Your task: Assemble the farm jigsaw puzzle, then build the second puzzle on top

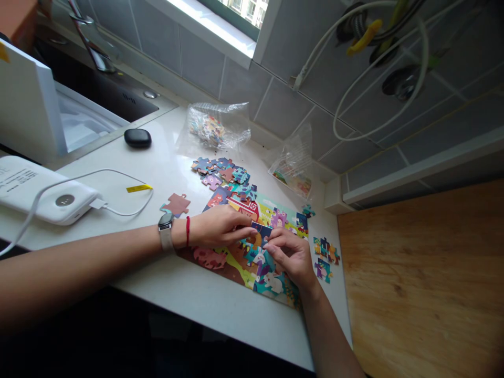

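A dark blue jigsaw puzzle piece (261,229) lies between my hands, over the middle of a colourful farm-animal puzzle (236,270). My left hand (220,224), with a watch and a red cord at the wrist, reaches in from the left; its thumb and index finger close on the piece's left side. From the right, my right hand (290,254) pinches at the piece's right edge with curled fingers. Part of the puzzle is hidden under both hands. Behind it is a heap of loose puzzle pieces (228,176). A brown piece (175,205) lies beside my left wrist.
More pieces (326,252) lie to the right, near a wooden board (425,278). Plastic bags, one holding puzzle pieces (212,128), stand by the tiled wall. A white power bank (43,189) with a cable, a black case (137,138) and a sink are at left.
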{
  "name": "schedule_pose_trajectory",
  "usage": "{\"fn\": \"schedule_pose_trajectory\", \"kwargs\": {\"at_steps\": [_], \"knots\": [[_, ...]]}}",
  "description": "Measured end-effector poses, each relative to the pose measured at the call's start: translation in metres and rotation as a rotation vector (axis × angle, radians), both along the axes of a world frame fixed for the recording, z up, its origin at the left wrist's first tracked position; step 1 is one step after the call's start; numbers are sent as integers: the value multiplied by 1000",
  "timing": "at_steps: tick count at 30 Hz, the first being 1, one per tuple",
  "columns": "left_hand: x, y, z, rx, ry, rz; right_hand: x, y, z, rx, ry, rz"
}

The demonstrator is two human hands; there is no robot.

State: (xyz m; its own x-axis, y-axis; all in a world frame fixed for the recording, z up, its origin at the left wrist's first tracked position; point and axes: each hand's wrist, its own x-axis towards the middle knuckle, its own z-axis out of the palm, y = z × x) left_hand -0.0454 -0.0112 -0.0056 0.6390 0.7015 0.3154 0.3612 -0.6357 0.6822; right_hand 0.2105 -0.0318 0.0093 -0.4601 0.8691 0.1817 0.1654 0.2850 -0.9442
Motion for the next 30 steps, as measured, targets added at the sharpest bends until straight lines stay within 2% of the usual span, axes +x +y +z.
{"fn": "schedule_pose_trajectory", "kwargs": {"at_steps": [3,5,8,10,13,20,26,30], "knots": [[0,1,1,7,0,52,0,1,-4,-7,-9,-25],[-2,3,1,-10,-21,199,0,2,-7,5,-28,-68],[-7,10,2,-19,-17,492,2,4,-10,66,-115,-137],[-12,16,2,1,23,582,4,5,-10,115,-162,-178],[-18,21,2,23,62,556,5,5,-8,190,-206,-218],[-13,16,-8,114,223,326,1,4,-13,279,-332,-186],[-12,17,-13,156,279,316,3,7,-15,352,-369,-254],[-12,18,-15,181,274,305,0,9,-17,409,-405,-245]]}}
